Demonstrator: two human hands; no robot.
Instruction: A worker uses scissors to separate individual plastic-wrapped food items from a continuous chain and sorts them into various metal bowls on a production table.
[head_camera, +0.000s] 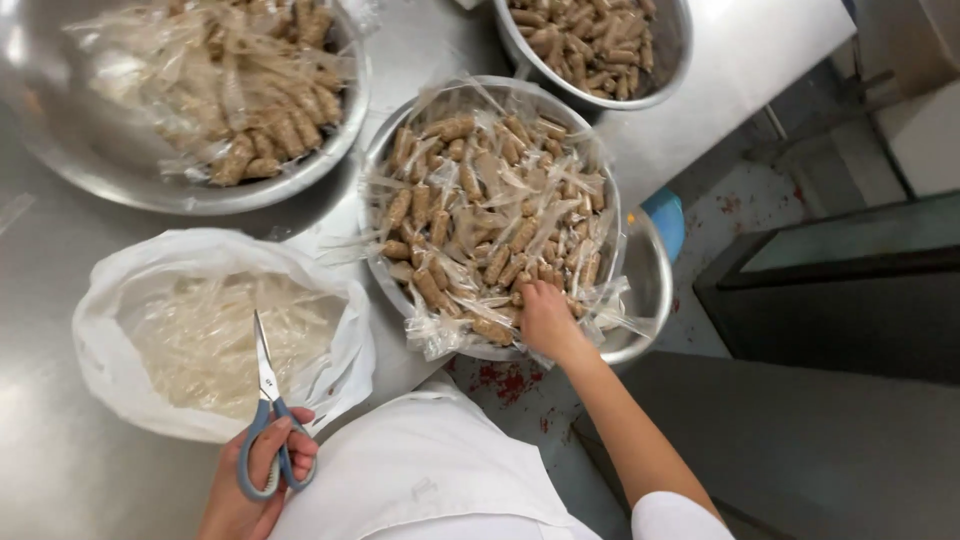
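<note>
Head view looks down: left hand (262, 478) grips grey-handled scissors (268, 420), blades shut and pointing up over the white bag (110, 330) of clear wrappers on the steel bench (50, 470). Right hand (547, 318) reaches into the middle bowl (640, 300) at the bench's edge, fingers curled, seemingly pinching a wrapped sausage (520, 296).

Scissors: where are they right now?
Head view, lower left: the scissors are in the left hand, blades pointing up over the white bag of wrappers.
</note>
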